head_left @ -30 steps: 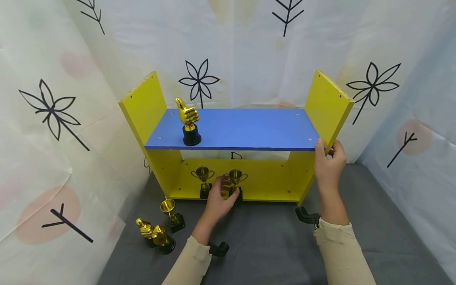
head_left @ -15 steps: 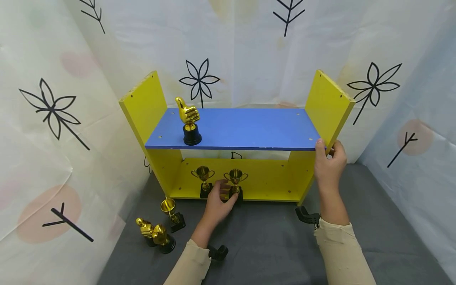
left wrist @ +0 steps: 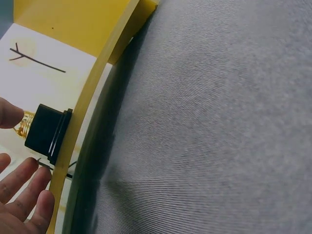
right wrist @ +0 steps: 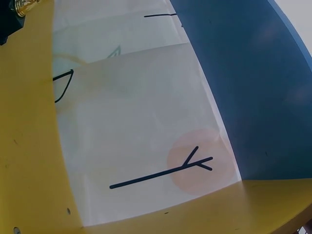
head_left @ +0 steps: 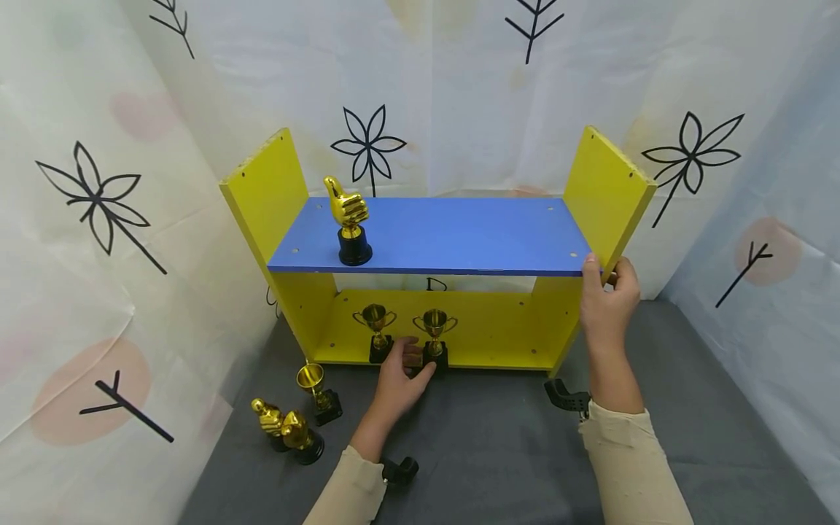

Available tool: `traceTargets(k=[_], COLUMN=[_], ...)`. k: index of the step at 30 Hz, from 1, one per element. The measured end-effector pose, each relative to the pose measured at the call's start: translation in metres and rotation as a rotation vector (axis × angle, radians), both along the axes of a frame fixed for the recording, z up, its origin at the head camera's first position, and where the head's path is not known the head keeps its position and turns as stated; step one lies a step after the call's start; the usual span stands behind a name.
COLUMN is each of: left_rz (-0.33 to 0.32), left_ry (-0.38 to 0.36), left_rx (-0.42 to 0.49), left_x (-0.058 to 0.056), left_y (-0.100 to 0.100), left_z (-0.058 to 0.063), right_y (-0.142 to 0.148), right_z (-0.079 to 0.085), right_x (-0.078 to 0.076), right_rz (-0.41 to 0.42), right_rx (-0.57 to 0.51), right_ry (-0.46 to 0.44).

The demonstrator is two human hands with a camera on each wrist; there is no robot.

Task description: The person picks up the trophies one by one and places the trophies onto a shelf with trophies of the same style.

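Note:
In the head view, my left hand (head_left: 397, 379) is beside the right-hand gold trophy cup (head_left: 435, 324) on the lower yellow board of a shelf unit. Its thumb and fingers are spread around the cup's black base without gripping it. The left wrist view has the thumb (left wrist: 9, 114) by the gold stem and the fingers apart from the base (left wrist: 46, 131); whether the thumb touches is unclear. My right hand (head_left: 607, 306) grips the shelf unit (head_left: 607, 197) by its right side panel, thumb in front near the blue board, fingers partly hidden behind.
Another trophy cup (head_left: 375, 321) stands left of the first. A gold thumbs-up trophy (head_left: 351, 219) is on the blue board (head_left: 459, 233). On the grey cloth (head_left: 499, 452) are one more cup (head_left: 311, 379) and two gold hand-shaped trophies (head_left: 297, 430) side by side.
My left hand has slid slightly down and left, from beside the cup's stem to its base, its fingers loosening. My right hand stays on the panel. The trophies keep their places.

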State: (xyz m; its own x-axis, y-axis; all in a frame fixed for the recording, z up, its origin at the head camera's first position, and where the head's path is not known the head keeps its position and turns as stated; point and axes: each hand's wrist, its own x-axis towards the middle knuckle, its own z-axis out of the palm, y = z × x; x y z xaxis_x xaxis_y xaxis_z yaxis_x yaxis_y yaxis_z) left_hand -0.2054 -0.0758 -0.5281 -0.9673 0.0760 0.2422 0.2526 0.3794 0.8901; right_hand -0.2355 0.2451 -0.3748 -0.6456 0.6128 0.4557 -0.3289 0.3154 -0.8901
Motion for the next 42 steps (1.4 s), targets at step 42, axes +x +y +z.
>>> traceTargets(k=[42], left_rz=[0.011], left_ry=[-0.066], left_rx=[0.012], left_x=[0.021], left_y=[0.000], left_z=[-0.021], right_y=[-0.002], right_z=[0.002], right_x=[0.003], right_rz=[0.008], right_rx=[-0.021], right_ry=[-0.022])
